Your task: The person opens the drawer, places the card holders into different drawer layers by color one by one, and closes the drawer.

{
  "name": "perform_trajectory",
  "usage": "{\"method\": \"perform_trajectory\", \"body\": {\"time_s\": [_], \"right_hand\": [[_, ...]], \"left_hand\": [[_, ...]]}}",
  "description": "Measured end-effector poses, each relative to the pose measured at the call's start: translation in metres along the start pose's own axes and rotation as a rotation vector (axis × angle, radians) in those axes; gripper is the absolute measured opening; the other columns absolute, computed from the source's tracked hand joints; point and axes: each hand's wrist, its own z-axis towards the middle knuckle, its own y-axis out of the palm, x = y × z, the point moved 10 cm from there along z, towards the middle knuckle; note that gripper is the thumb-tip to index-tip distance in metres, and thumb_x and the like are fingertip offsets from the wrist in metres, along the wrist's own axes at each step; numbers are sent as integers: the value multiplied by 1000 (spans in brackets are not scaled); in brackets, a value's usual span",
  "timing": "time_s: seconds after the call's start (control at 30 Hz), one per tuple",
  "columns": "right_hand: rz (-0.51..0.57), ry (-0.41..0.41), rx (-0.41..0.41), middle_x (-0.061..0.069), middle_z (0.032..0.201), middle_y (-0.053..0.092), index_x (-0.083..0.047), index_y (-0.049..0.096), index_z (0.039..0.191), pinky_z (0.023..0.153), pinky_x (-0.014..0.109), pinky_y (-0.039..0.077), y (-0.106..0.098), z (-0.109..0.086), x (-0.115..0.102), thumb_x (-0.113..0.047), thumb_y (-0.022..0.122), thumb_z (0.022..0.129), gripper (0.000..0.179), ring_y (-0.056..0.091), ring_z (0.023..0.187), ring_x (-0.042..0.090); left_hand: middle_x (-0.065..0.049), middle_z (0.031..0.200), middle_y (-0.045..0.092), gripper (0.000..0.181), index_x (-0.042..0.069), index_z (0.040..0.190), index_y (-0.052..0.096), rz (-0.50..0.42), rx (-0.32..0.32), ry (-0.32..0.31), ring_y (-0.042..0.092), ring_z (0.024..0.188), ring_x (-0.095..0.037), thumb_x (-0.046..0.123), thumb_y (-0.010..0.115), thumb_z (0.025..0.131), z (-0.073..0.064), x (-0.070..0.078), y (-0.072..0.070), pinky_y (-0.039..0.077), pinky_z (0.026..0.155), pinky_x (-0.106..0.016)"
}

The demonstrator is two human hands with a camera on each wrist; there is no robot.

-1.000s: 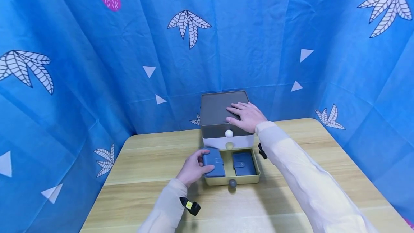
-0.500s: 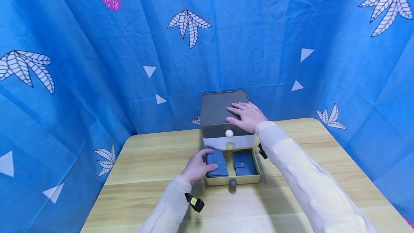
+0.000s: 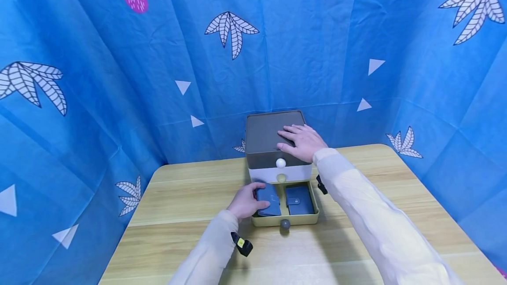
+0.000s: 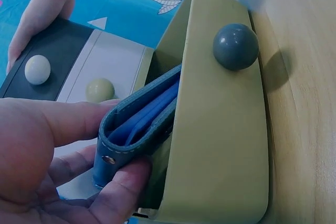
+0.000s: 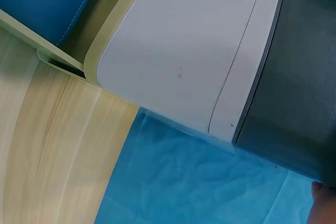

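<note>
My left hand [image 3: 246, 201] pinches a blue wallet [image 3: 270, 200] by its left edge, over the left half of the pulled-out bottom drawer [image 3: 267, 221]. In the left wrist view, thumb and fingers press either side of the folded wallet [image 4: 137, 114], which tilts partly behind the drawer's front wall. Its folded layers and a snap show there. A second blue wallet [image 3: 304, 202] with a snap strap lies in the drawer's right half. My right hand [image 3: 304, 143] rests with outstretched fingers on the dark grey top of the drawer box [image 3: 261, 133].
The box stands at the back of a wooden table [image 3: 186, 197], close to a blue patterned curtain [image 3: 309, 56]. Its two upper drawers look pushed in, with a white knob [image 3: 280, 163] and a pale green knob [image 3: 281, 178]. A grey knob [image 3: 285, 224] sticks out from the bottom drawer.
My left hand has moved slightly right, bringing the wallet further over the drawer's left half and lower into it. My right hand and the second wallet have stayed in place.
</note>
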Motion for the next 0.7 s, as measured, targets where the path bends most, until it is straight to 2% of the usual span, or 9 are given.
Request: {"method": "perform_trajectory", "body": {"time_s": [0.17,0.3,0.53,0.7], "right_hand": [[2,-4,3,0,154,33,-29,37,149,116,49,8,0,-1,-1,-74,28,90,74,23,144,26],[-2,-4,-2,0,154,33,-30,37,149,116,49,8,0,-1,-1,-74,28,90,74,23,144,26],[-7,-9,10,1,154,34,-29,38,148,116,49,9,-1,0,-1,-72,31,92,72,24,143,27],[-12,-6,6,1,154,34,-28,38,149,116,49,9,-1,0,-1,-72,30,91,72,23,143,27]], "left_hand": [[-14,123,59,49,12,126,61,71,-9,44,56,103,-26,19,78,81,2,11,4,46,93,-46],[-14,124,59,48,10,125,62,102,-18,50,56,106,-27,18,79,80,3,15,10,44,94,-46],[-14,127,58,48,11,124,62,107,-23,35,54,111,-29,18,80,79,10,14,19,41,98,-48],[-12,126,59,48,12,122,63,158,-23,42,54,112,-29,21,81,78,14,12,24,41,99,-48]]}}
